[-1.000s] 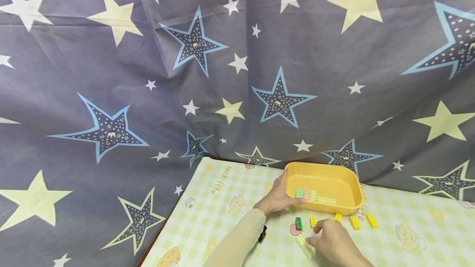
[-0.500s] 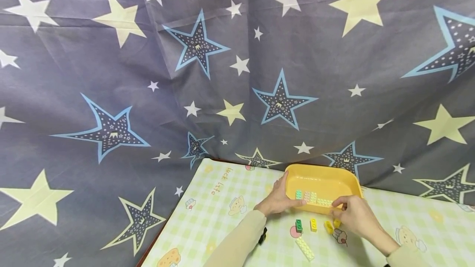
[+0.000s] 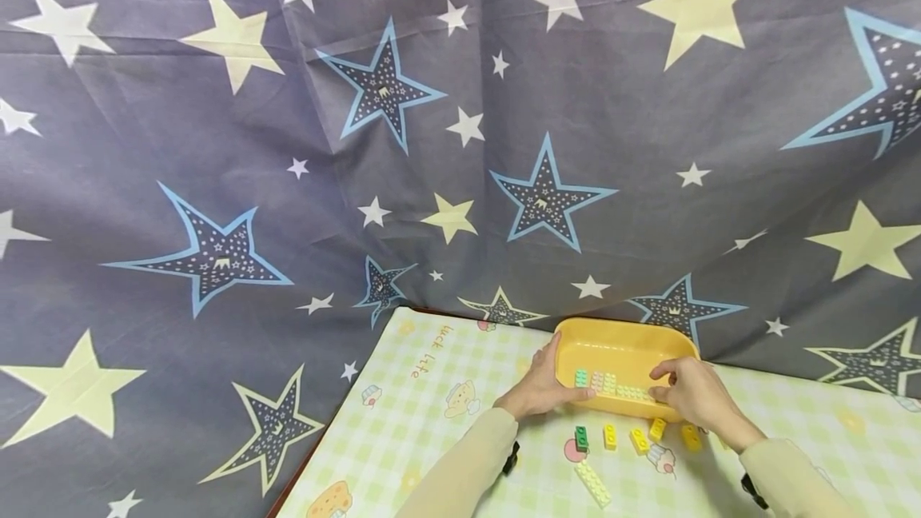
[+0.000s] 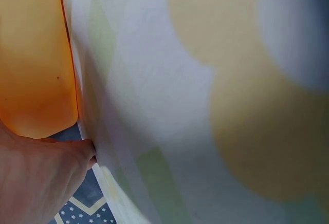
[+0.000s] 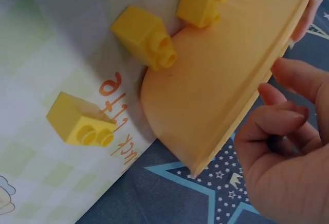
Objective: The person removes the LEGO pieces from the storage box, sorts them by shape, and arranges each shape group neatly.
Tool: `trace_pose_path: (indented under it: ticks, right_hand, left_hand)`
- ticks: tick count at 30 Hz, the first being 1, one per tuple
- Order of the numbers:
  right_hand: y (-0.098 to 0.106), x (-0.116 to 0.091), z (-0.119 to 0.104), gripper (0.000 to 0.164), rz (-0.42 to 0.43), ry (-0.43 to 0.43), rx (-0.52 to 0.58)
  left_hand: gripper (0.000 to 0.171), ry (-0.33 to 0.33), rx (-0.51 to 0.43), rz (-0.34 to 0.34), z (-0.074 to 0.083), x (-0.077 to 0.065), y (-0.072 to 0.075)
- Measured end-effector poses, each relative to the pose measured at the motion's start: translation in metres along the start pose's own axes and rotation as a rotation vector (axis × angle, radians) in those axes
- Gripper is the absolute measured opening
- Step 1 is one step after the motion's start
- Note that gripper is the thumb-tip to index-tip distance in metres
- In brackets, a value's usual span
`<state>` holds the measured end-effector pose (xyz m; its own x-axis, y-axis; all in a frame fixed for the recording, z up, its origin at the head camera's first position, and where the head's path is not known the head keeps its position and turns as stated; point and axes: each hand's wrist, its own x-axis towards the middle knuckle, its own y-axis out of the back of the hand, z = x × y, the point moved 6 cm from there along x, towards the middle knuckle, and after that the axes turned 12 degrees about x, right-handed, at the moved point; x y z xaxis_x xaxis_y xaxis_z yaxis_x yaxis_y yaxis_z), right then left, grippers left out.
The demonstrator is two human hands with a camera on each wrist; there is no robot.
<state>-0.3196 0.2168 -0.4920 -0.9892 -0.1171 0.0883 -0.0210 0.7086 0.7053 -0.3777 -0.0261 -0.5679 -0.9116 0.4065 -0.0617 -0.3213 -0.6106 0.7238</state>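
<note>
Fingers [image 5: 300, 78] by tray [image 5: 216, 75], three yellow bricks [image 5: 134, 30]

Yellow, green and starry grey

The tray [image 3: 612, 352] is orange-yellow; in it lie a mint brick [image 3: 580, 377], a pink brick [image 3: 596, 380] and pale yellow bricks [image 3: 610, 384]. Nearer are a dark green brick [image 3: 581, 438], bright yellow bricks [image 3: 610, 436] and a long pale yellow brick [image 3: 593, 484]. The bench [image 3: 532, 482] wears white and pale-green checks with cartoon prints and orange-red letters. The grey curtain [image 3: 432, 150] bears white, cream and blue-edged stars.
</note>
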Motion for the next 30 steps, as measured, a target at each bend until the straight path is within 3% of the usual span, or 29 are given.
trace_pose_path:
  ticks: [8, 18, 30]
  right_hand:
    - [-0.010, 0.010, 0.014, 0.015, -0.067, -0.028, 0.031]
    - [-0.017, 0.021, 0.023, 0.013, -0.118, 0.089, 0.003]
    - [-0.025, 0.026, 0.022, 0.015, -0.155, 0.038, -0.032]
  left_hand:
    - [0.126, 0.022, -0.001, -0.009, -0.001, -0.002, -0.002]
    - [0.128, 0.015, -0.006, 0.004, -0.001, 0.003, -0.002]
    - [0.128, 0.023, 0.004, -0.004, -0.002, 0.001, -0.001]
